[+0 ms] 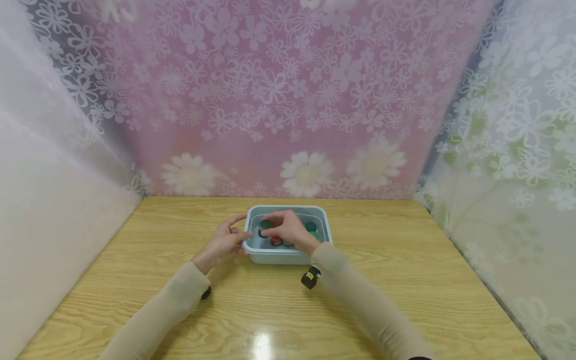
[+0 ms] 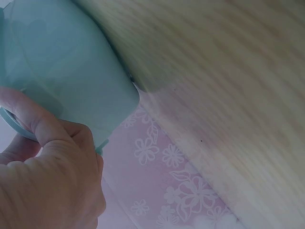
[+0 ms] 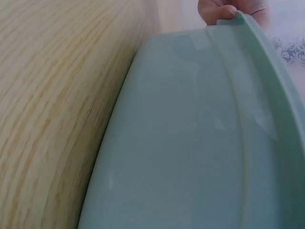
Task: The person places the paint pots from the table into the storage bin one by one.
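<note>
A light blue-grey plastic tub (image 1: 283, 258) stands on the wooden table, with several small jars inside. My left hand (image 1: 225, 243) grips its left rim, thumb over the edge and fingers along the outside; the left wrist view shows this hand (image 2: 52, 167) curled at the rim too. Reaching over the front wall, my right hand (image 1: 290, 231) pinches a small dark jar with a green top (image 1: 265, 226) between thumb and fingers, at the tub's left end. Beside it sits a red jar (image 1: 276, 241). The right wrist view shows only the tub's outer wall (image 3: 181, 129) and the left hand (image 3: 233, 8).
Toward the tub's right end lie a dark teal lid (image 1: 310, 226) and a bright green one (image 1: 314, 234), partly behind the right hand. The wooden table (image 1: 382, 280) extends around the tub. Flowered pink cloth (image 1: 270, 100) hangs behind, with pale cloth on both sides.
</note>
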Motion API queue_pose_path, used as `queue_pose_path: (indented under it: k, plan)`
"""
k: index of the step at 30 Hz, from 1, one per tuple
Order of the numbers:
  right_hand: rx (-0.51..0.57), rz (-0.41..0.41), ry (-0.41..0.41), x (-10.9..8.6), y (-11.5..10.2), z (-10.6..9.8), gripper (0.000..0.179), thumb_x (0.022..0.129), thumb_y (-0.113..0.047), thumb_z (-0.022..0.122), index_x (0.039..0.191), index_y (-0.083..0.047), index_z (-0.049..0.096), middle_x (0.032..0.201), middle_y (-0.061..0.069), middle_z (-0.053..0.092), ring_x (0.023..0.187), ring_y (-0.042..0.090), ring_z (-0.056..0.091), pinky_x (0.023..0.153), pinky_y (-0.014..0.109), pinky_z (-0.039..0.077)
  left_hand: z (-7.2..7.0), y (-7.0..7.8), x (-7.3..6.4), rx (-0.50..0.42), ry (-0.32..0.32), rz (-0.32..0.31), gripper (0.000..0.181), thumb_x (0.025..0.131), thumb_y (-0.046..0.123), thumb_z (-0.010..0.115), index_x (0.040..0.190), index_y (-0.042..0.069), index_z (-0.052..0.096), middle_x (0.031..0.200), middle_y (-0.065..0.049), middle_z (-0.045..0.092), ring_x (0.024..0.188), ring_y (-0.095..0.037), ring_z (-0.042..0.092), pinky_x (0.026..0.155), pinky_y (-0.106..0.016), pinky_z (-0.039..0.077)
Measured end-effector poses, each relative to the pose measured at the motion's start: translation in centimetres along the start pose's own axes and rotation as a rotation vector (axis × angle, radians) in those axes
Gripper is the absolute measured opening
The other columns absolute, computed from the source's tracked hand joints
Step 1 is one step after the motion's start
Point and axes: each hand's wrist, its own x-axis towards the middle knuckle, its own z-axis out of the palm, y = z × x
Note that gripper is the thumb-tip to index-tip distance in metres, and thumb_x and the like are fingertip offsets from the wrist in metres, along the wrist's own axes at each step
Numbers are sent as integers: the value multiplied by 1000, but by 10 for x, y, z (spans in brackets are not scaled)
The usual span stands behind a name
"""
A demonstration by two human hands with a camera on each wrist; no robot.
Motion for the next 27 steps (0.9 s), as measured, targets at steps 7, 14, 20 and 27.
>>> queue_pose_path:
  k: [7,14,20,27]
  plan:
    - [-90,23,17,6,2,4,37,79,-15,83,115,-13,73,118,5,68,102,21,66,75,30,59,0,-1,1,-3,-3,9,64,94,10,66,150,23,37,87,-11,58,59,-15,58,62,-38,62]
    - [-246,11,37,12,3,11,37,77,-14,85,112,-15,75,117,4,70,99,21,67,81,33,60,0,-2,1,-3,-4,9,63,94,10,65,150,23,37,89,-12,58,61,-15,59,62,-37,61]
    - [-313,20,25,12,1,13,38,76,-13,85,113,-14,75,113,3,72,94,18,65,77,30,59,1,-1,-1,10,-10,13,64,95,9,65,150,22,37,89,-13,58,62,-15,59,62,-36,61]
    - [-339,36,0,14,4,15,37,76,-12,85,112,-11,75,107,6,72,92,18,62,76,30,57,1,-2,1,-12,-22,15,65,95,9,65,151,20,35,82,-8,58,59,-13,57,63,-37,61]
